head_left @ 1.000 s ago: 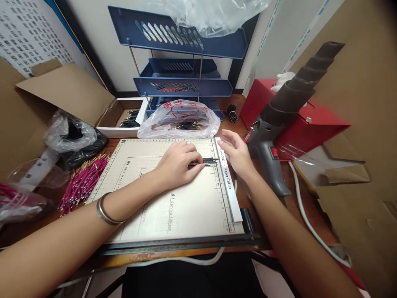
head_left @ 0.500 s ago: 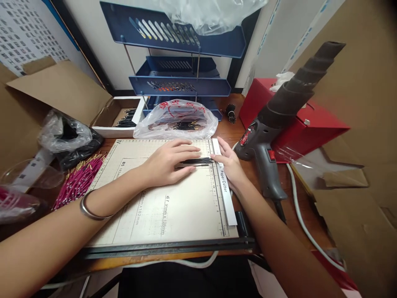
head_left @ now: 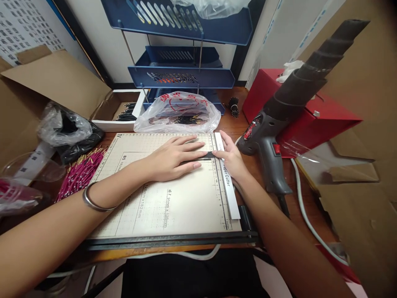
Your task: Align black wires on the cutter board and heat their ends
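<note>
The paper cutter, a cream board with printed grid lines and a white edge strip marked "Paper Cutter", lies in front of me. Thin black cords lie across it towards the right edge, mostly hidden under my left hand. My left hand rests flat on them, its fingers stretched out and a little apart. At the right edge my right hand wraps around the white strip. Its thumb lies on top at the cords' ends, and its other fingers are beyond the edge, partly hidden.
A grey heat gun stands right, before a red box. Behind the board are a plastic bag of black cords, a blue tray rack and a white box. Magenta cords with gold tips lie left.
My left hand has slid slightly right over the black cords, covering more of them. My right hand remains at the cutter's edge. The whole view has shifted a little.
</note>
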Tool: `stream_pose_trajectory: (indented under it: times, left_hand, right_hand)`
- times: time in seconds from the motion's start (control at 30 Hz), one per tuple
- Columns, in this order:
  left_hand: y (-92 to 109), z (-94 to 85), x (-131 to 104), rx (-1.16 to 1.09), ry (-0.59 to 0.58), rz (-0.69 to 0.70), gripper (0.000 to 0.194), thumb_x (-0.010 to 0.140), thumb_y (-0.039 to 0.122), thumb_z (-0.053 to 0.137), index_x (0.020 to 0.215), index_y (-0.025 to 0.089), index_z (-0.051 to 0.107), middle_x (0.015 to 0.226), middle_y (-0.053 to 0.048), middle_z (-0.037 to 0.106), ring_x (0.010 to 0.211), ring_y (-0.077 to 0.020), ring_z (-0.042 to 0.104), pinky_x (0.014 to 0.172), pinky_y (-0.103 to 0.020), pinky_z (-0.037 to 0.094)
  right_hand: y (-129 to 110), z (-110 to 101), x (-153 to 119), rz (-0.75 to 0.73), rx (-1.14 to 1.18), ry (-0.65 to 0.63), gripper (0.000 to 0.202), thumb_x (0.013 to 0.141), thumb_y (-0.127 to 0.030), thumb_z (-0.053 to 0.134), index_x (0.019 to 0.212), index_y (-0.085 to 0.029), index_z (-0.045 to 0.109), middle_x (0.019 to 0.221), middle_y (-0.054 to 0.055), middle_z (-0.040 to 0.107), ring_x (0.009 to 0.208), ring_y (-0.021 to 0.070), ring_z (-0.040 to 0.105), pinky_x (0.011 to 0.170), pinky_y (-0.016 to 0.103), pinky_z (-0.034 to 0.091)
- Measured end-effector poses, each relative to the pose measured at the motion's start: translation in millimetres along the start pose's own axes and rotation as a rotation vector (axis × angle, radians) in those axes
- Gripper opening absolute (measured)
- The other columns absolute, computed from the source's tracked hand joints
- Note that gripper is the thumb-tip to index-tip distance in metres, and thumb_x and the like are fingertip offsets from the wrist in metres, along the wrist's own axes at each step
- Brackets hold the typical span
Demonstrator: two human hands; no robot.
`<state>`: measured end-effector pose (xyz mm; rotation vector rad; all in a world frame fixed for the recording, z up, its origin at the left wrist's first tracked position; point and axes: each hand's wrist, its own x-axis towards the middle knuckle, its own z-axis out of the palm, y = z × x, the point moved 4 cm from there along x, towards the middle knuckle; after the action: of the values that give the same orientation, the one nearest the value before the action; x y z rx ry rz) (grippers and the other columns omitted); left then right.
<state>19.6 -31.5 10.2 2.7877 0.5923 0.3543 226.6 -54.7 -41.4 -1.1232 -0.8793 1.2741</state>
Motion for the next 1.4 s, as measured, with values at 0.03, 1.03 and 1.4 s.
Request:
stream_pose_trajectory:
  times: [0.03,1.03,1.4]
  left_hand:
    - [0.7,-0.1,0.6,0.009,-0.015,-0.006,0.060,0.117,0.060,0.043,0.164,0.028,0.063,0.175,-0.009,0.053,0.170,-0.0382,0.040,0.138,-0.063,0.034]
    - [-0.2,1.5,2.3,-0.063,0.067,0.067,0.050,0.117,0.048,0.050,0.155,0.023,0.071,0.160,-0.010,0.069,0.156,-0.0338,0.059,0.132,-0.056,0.044]
    - [11.0,0.0,2.3,-0.039,-0.049,0.061,0.055,0.117,0.050,0.051,0.167,0.028,0.058,0.172,-0.009,0.056,0.169,-0.0367,0.042,0.138,-0.064,0.028]
  right_hand:
    - [-0.4,0.4,0.1,-0.001,-0.001,0.004,0.117,0.055,-0.032,0.081,0.164,-0.024,0.038,0.174,0.013,0.050,0.164,0.0363,0.047,0.143,0.054,0.032]
    - [-8.2,-2.1,-5.0,0.020,0.007,0.041,0.098,0.057,-0.026,0.079,0.150,-0.025,0.050,0.174,0.011,0.051,0.164,0.0362,0.047,0.145,0.055,0.029]
    - [-7.0,-2.3,-3.2,-0.004,-0.035,0.066,0.089,0.063,-0.026,0.081,0.147,-0.027,0.054,0.171,0.010,0.055,0.164,0.0330,0.049,0.144,0.052,0.033]
